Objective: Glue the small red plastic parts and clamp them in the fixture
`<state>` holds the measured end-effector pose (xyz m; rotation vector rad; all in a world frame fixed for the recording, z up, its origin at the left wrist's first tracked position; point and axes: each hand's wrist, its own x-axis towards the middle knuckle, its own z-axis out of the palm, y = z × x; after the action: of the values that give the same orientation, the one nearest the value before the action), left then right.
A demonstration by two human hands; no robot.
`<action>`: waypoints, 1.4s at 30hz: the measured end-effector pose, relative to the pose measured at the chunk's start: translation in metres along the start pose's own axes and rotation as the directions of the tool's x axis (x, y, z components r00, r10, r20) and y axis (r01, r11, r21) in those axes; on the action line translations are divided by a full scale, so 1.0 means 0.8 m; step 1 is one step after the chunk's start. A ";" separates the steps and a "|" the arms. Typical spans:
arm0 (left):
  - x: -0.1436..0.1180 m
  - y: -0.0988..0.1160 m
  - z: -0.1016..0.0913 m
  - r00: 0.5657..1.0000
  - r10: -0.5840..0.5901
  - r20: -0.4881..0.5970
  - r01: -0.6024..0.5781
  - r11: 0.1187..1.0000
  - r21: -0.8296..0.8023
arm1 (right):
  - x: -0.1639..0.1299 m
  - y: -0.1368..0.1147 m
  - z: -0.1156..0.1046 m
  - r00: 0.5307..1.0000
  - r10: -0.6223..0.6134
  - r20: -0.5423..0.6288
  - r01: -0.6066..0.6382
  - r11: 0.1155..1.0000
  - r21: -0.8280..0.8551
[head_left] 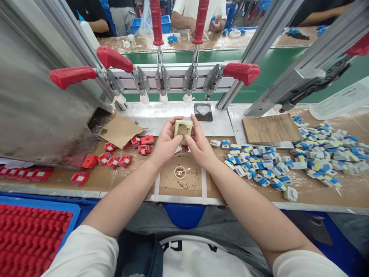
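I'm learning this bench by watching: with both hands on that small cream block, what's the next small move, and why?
Probably set the cream block down on the metal plate under the clamps. The left hand and right hand hold it just in front of the plate, and the red-handled clamps stand open.

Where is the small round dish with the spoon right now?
In the head view, the small round dish sits on the bench centre, just below the left hand and right hand, between the red parts and blue-white parts.

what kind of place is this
Most likely a factory assembly line. A row of red-handled toggle clamps stands on an aluminium frame, heaps of small blue and white parts and red parts cover the bench, and other workers sit across a green conveyor belt.
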<state>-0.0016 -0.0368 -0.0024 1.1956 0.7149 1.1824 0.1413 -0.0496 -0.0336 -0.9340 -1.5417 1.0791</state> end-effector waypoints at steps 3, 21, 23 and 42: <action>-0.004 0.001 -0.002 0.999 0.051 -0.015 -0.050 0.996 0.072 | -0.001 -0.004 0.003 1.000 -0.001 -0.004 0.001 1.000 0.029; -0.020 0.024 -0.038 0.378 0.818 0.434 -0.792 0.042 0.609 | -0.015 -0.047 -0.007 0.937 -0.344 0.059 0.331 0.930 0.160; -0.021 0.023 -0.040 0.363 0.834 0.416 -0.793 0.042 0.607 | -0.017 -0.050 -0.007 0.929 -0.364 0.063 0.355 0.927 0.121; -0.018 0.062 -0.035 0.999 0.016 0.036 -0.038 0.241 0.970 | 0.006 -0.005 -0.025 0.989 0.099 -0.109 -0.138 0.881 -0.453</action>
<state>-0.0461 -0.0448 0.0351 2.2737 1.5601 0.6255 0.1599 -0.0422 -0.0262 -1.3942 -1.7238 0.7522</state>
